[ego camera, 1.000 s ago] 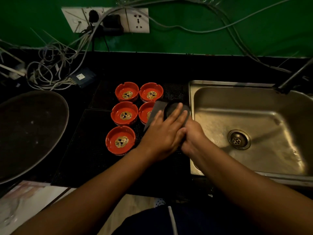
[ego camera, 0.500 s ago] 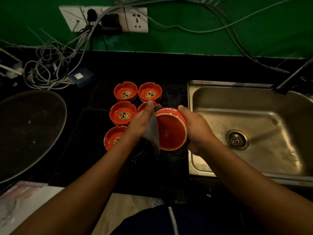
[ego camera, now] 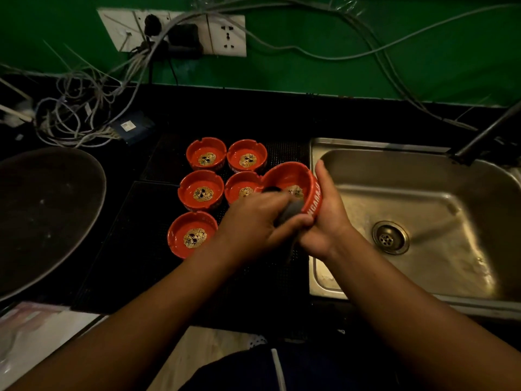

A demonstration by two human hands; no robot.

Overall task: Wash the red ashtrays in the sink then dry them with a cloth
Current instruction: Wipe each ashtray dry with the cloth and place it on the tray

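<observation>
My right hand point(ego camera: 324, 218) grips a red ashtray point(ego camera: 293, 179) by its outer wall, tilted so its inside faces me, just left of the sink point(ego camera: 423, 221). My left hand point(ego camera: 253, 221) holds a grey cloth point(ego camera: 291, 210) and presses it into the ashtray's bowl. Several more red ashtrays with gold skull motifs sit upright on a black mat point(ego camera: 141, 249) to the left: two at the back point(ego camera: 206, 153) point(ego camera: 247, 155), two in the middle row point(ego camera: 200, 189) point(ego camera: 242, 189), one in front point(ego camera: 192, 234). The right middle one is partly hidden by my left hand.
The steel sink has a drain point(ego camera: 390, 237) and a dark tap point(ego camera: 485, 134) at its back right. A large dark round tray point(ego camera: 42, 215) lies at the left. Tangled cables point(ego camera: 79, 114) and a wall socket point(ego camera: 172, 32) run along the green wall.
The ashtray was turned from bottom-up to tilted with its inside facing me. My left hand moved the cloth from the outer side into the bowl.
</observation>
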